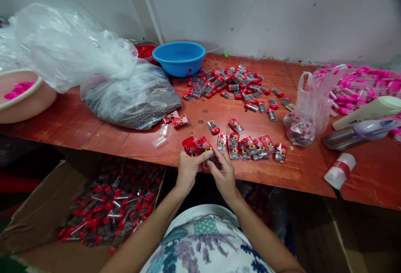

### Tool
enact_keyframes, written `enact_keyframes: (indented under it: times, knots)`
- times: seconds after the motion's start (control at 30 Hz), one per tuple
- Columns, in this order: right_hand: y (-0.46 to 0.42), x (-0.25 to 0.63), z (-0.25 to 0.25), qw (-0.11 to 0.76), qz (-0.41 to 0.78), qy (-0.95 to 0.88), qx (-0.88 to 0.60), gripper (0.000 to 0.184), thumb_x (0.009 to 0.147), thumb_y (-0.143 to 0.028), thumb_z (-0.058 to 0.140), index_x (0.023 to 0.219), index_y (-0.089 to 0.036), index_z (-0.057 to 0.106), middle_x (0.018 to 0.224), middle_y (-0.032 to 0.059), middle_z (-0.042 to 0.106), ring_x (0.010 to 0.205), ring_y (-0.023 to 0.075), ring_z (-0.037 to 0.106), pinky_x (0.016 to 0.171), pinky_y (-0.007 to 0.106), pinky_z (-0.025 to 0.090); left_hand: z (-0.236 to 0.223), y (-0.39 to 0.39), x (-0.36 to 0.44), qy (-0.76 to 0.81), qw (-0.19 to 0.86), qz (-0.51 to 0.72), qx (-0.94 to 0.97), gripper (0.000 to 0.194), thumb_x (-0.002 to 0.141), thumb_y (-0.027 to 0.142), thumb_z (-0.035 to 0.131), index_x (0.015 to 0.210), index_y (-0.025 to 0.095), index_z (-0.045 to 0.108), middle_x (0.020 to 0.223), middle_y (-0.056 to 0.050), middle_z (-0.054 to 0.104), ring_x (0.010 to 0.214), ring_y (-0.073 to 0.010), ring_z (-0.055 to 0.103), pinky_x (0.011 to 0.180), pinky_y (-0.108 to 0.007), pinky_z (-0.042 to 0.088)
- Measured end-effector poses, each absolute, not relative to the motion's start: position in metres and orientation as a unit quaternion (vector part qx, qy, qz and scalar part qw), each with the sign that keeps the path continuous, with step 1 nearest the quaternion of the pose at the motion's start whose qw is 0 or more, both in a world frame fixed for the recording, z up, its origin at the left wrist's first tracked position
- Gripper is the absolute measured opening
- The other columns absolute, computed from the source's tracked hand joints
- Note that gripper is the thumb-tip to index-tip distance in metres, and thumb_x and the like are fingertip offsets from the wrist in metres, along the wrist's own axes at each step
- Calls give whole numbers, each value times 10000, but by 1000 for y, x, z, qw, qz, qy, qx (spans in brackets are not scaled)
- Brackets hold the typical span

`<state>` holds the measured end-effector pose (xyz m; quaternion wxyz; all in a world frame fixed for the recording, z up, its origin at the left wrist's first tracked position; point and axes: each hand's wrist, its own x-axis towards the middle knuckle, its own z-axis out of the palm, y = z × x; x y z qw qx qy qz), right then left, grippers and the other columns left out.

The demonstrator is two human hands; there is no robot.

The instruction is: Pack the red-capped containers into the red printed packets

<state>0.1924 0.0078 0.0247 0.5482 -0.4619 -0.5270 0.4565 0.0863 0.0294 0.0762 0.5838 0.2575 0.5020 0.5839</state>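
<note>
My left hand (188, 167) is closed around a bunch of small red packets (196, 145) at the near edge of the red-brown table (125, 135). My right hand (223, 171) meets it from the right, fingers pinched on the same bunch. A row of similar red and clear packets (250, 147) lies just right of my hands. A larger scatter of packets (232, 85) sits further back.
A big clear plastic bag of dark beads (131, 102) lies at left, a blue bowl (179, 58) behind it. A small bag of packets (305, 118), pink items (360, 87) and a handheld device (360, 133) are at right. A cardboard box of filled packets (109, 206) sits below the table.
</note>
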Motion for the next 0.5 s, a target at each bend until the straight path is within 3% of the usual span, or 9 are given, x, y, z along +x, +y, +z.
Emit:
enact_keyframes:
  times: [0.13,0.3,0.5]
  knots:
    - [10,195,25,555,530,-456,-450,517,800,-265,632,1299,-301,503,1064,45,565,941,183,581,837,334,521,77,29,85,511,591,563,270,337,525,194,831,810,116,670,688,-7,682,578,-124,608,599,-244,498]
    - [18,205,27,557,614,-383,-408,558,718,-265,720,1246,-295,544,943,-4,585,848,145,593,800,296,531,79,27,81,497,615,550,269,701,501,177,844,1162,185,609,806,-15,714,692,-154,656,675,-262,514]
    - [22,210,23,533,595,-427,-424,437,734,-287,710,1165,-285,634,1056,21,621,885,170,589,781,310,533,76,27,73,489,640,515,293,517,560,184,819,1053,170,666,765,-16,691,577,-105,592,496,-178,445]
